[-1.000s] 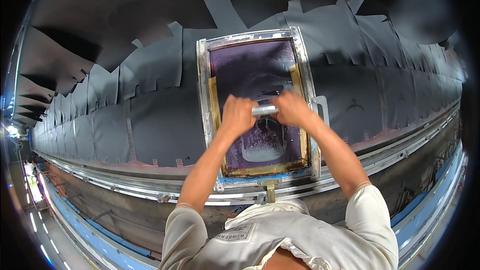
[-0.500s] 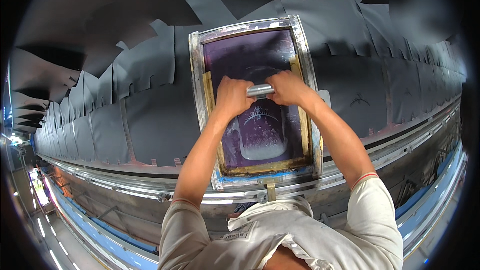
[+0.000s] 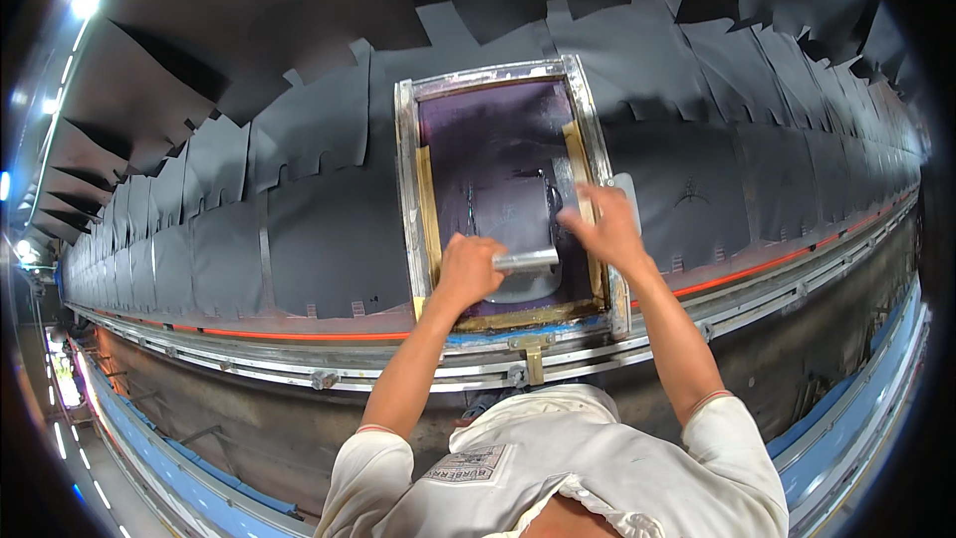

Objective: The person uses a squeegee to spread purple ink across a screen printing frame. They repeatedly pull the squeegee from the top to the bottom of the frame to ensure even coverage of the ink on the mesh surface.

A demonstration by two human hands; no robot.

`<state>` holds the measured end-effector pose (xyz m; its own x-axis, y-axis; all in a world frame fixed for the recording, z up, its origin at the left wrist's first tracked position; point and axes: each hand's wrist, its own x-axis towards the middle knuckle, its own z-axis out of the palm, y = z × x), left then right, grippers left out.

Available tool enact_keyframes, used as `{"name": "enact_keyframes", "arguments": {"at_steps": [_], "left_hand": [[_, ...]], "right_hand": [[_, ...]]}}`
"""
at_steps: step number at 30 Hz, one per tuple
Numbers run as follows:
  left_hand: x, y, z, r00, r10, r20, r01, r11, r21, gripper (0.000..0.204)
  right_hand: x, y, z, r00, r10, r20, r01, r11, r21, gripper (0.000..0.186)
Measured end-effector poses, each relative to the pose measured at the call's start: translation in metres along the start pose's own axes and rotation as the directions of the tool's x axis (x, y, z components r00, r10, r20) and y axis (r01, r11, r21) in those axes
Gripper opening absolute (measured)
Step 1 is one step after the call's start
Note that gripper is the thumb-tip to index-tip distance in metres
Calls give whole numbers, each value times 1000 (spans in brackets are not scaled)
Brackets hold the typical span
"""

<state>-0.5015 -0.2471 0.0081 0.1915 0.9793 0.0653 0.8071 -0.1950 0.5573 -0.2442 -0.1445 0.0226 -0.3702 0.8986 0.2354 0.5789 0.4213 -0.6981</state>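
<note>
A screen printing frame (image 3: pixel 406 169) with metal sides and purple mesh lies on dark sheet material in front of me. My left hand (image 3: pixel 471 274) is closed around the left end of a squeegee (image 3: pixel 530 260) with a silvery metal bar. The squeegee rests low on the mesh, near the frame's front side. My right hand (image 3: pixel 609 226) is off the squeegee, over the frame's right side, its thumb apart from its fingers. Wet, glossy streaks mark the mesh beyond the squeegee. Yellowish tape (image 3: pixel 426 209) lines the mesh's inner edges.
Dark grey sheets (image 3: pixel 324 249) cover the long table on both sides; one on the right bears a small dark printed mark (image 3: pixel 692 191). A metal rail (image 3: pixel 269 364) runs along the table's near edge, with a brass-coloured bracket (image 3: pixel 535 367) at the frame's front.
The squeegee has come toward me, from the middle of the mesh to near its front end. My right hand has let go of it and moved right; my left still holds it.
</note>
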Motion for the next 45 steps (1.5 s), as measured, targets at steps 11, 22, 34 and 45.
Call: {"name": "enact_keyframes", "arguments": {"at_steps": [11,22,34,45], "left_hand": [[72,-34,27,978,18,-206,-22,1000,-18,35],[-76,80,92,967,0,-255,17,998,64,57],[-51,80,49,973,-124,-195,154,977,145,26],[11,24,22,994,-99,44,97,994,44,19]], "right_hand": [[27,122,5,854,473,-219,-458,881,116,28],[-5,126,-28,868,473,-150,-393,840,374,22],[4,101,-6,891,406,-204,-309,871,381,22],[33,86,-25,955,262,-141,-275,958,-77,29]]}}
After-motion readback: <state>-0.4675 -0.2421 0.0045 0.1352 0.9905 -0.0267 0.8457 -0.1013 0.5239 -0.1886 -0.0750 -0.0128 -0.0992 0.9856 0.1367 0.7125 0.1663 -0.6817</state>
